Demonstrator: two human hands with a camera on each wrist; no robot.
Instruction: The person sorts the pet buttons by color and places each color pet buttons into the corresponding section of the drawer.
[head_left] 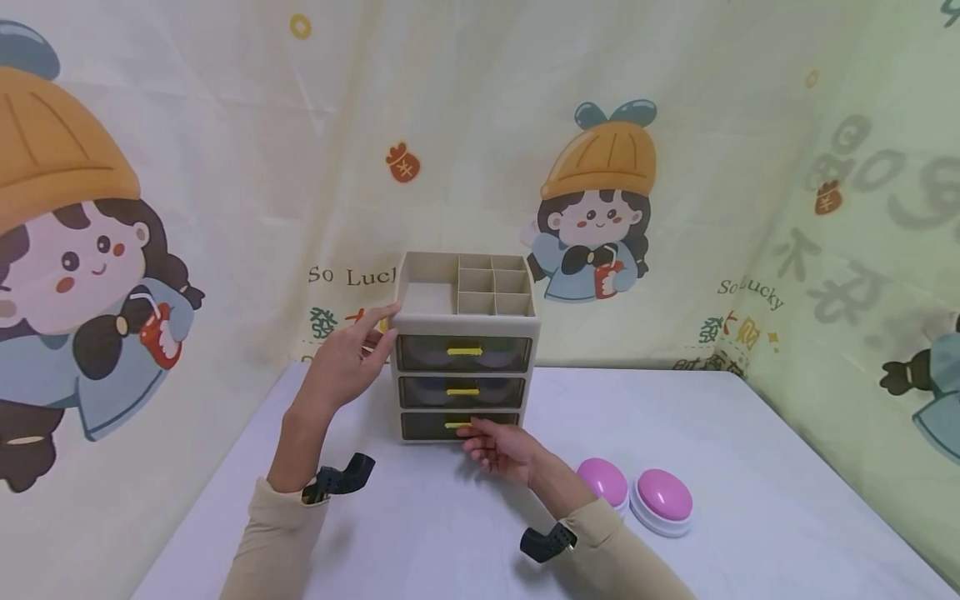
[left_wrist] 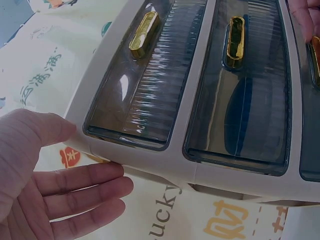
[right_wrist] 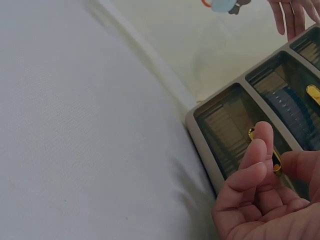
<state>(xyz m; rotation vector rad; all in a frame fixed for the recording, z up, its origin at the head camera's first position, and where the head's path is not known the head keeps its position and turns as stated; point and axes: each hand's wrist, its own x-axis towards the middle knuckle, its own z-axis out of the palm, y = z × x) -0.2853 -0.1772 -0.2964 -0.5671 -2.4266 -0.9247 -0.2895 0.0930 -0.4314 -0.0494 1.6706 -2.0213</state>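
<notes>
A beige desktop organizer [head_left: 463, 325] stands on the table, with three dark see-through drawers below an open divided top. All three drawers sit closed in the head view. My left hand [head_left: 347, 358] rests against its upper left side; in the left wrist view the thumb touches the frame's edge and the other fingers extend alongside. Low at the front, my right hand [head_left: 507, 450] pinches the gold handle [right_wrist: 276, 162] of the bottom drawer [right_wrist: 225, 130] between thumb and index finger. Gold handles also mark the top drawer [head_left: 491, 354] and middle drawer [head_left: 498, 393].
Two pink push buttons [head_left: 664, 494] with white bases are on the white table [head_left: 405, 533], to the right of my right forearm. A printed cloth [head_left: 465, 125] with cartoon figures hangs behind the organizer and along both sides.
</notes>
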